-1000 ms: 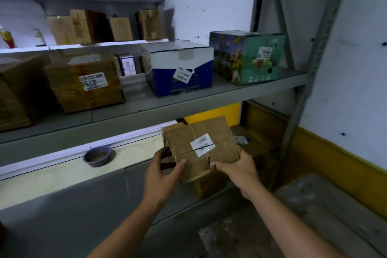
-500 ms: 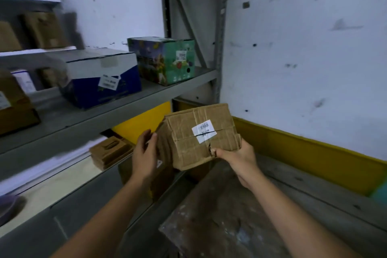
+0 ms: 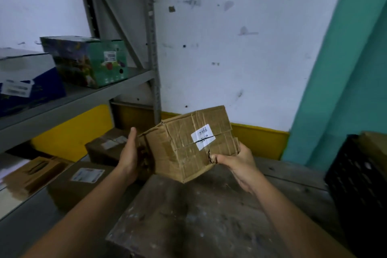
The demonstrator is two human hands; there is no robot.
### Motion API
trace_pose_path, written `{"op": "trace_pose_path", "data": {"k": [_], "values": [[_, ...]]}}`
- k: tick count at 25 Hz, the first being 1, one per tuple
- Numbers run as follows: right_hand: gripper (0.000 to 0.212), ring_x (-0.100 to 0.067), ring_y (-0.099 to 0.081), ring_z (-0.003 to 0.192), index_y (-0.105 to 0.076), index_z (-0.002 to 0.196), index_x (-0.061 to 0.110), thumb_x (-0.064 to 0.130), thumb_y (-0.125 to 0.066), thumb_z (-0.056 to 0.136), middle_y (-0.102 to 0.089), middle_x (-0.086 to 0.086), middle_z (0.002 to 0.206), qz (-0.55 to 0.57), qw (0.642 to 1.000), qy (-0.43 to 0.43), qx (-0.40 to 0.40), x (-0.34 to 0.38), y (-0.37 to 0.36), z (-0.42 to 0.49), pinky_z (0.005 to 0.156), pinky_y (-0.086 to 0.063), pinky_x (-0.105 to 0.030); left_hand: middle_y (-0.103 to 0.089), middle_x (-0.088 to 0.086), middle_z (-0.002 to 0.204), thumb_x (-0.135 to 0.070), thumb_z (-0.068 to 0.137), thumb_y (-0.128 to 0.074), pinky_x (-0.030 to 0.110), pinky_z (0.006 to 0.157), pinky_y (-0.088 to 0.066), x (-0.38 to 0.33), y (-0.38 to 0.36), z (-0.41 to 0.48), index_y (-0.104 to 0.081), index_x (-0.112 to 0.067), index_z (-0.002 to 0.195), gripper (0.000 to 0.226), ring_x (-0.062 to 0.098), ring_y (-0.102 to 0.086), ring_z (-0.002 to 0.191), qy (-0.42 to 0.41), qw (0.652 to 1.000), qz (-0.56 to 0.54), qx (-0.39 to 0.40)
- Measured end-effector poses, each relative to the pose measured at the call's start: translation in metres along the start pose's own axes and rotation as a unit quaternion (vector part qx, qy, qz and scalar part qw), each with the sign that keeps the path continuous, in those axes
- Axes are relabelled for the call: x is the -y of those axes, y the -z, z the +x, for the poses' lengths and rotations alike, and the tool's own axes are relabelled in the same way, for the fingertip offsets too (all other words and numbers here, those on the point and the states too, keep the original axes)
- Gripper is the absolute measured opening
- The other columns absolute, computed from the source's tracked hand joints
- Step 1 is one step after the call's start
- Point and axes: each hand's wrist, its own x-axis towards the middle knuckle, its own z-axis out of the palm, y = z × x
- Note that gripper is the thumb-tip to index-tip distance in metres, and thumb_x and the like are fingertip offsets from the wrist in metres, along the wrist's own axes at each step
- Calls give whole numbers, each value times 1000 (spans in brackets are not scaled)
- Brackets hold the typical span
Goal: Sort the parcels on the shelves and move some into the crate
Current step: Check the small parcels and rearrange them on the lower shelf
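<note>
I hold a worn brown cardboard parcel (image 3: 188, 142) with a white label, tilted, in the air over a scuffed wooden surface (image 3: 199, 220). My left hand (image 3: 128, 153) presses flat against its left side, fingers straight up. The parcel's lower right corner sits in my right hand (image 3: 240, 165), thumb on the front face and fingers underneath. A black crate (image 3: 356, 178) stands at the right edge with a brown box (image 3: 374, 148) showing in it. The grey shelves (image 3: 73, 100) are on the left.
A green printed box (image 3: 90, 60) and a blue-and-white box (image 3: 25, 84) stand on the upper shelf. Brown labelled parcels (image 3: 83, 178) lie on the lower shelf, close to my left arm. A shelf upright (image 3: 152, 58) and a white wall stand behind.
I have turned right and carried the parcel away from the shelves to above the wooden surface. The black crate has come into view. Both hands stay on the parcel.
</note>
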Motion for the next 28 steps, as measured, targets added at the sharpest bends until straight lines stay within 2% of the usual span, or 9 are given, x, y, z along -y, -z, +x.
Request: {"op": "trace_pose_path", "data": {"k": [2,4,7,11,15,18,20,24,28], "values": [[71,-23,-70,109,-64,115,17,13,-95,50,-76,-5,109,8,1000,-3,-4,3,27,-10,101,-54,-49,-65,6,120,-74,93,-40,50,107,-37,8,-20,0,-66,-24,112,60,29,-57,116,15,1000,-2,20],[82,-24,-69,110,-64,116,15,22,-95,39,-76,-6,110,23,1000,-5,-9,9,57,-21,102,-53,-48,-66,4,113,-75,92,-42,46,102,-40,10,-43,-6,-68,-25,107,59,27,-58,108,5,1000,-6,19],[84,-26,-70,109,-63,114,12,19,-93,36,-77,-8,107,38,999,-4,-11,18,105,-37,101,-53,-48,-63,3,132,-94,69,-49,57,107,-38,23,-84,-9,-70,-29,122,86,31,-54,125,24,999,32,31],[76,-23,-73,99,-62,111,7,4,-92,41,-77,-9,99,50,998,11,-19,35,185,-58,91,-59,-44,-51,5,145,-76,88,-48,59,112,-29,35,-163,-37,-53,-25,142,75,34,-41,140,26,998,58,27],[70,-19,-75,93,-61,113,5,-3,-88,49,-78,-8,96,74,996,45,-19,53,253,-77,79,-61,-30,-60,8,133,-74,78,-60,55,102,-42,40,-230,-63,-62,-25,126,69,33,-55,120,-14,1000,13,12],[86,-23,-70,107,-61,121,12,15,-95,42,-75,-8,111,84,992,80,-51,64,296,-87,87,-58,-33,-65,7,123,-79,62,-63,55,101,-47,37,-275,-77,-64,-25,118,78,33,-59,113,-49,999,1,-3],[93,-20,-68,114,-58,128,20,20,-98,43,-71,-5,123,90,985,108,-103,71,325,-91,94,-55,-36,-64,7,123,-75,66,-65,54,101,-48,35,-303,-87,-62,-22,125,79,32,-59,114,-80,997,-16,-11],[57,-16,-69,109,-60,115,25,-5,-83,73,-66,0,123,51,957,162,-237,90,371,-106,87,-57,-29,-54,5,133,-69,73,-68,54,106,-45,31,-360,-110,-44,-21,144,89,29,-52,120,-112,993,-24,-4],[33,-19,-66,112,-69,101,27,-3,-72,87,-70,-7,118,-1,938,174,-299,105,404,-121,96,-56,-36,-51,2,127,-58,83,-70,49,106,-47,31,-414,-128,-42,-20,141,75,25,-51,115,-139,990,-28,18]]}}
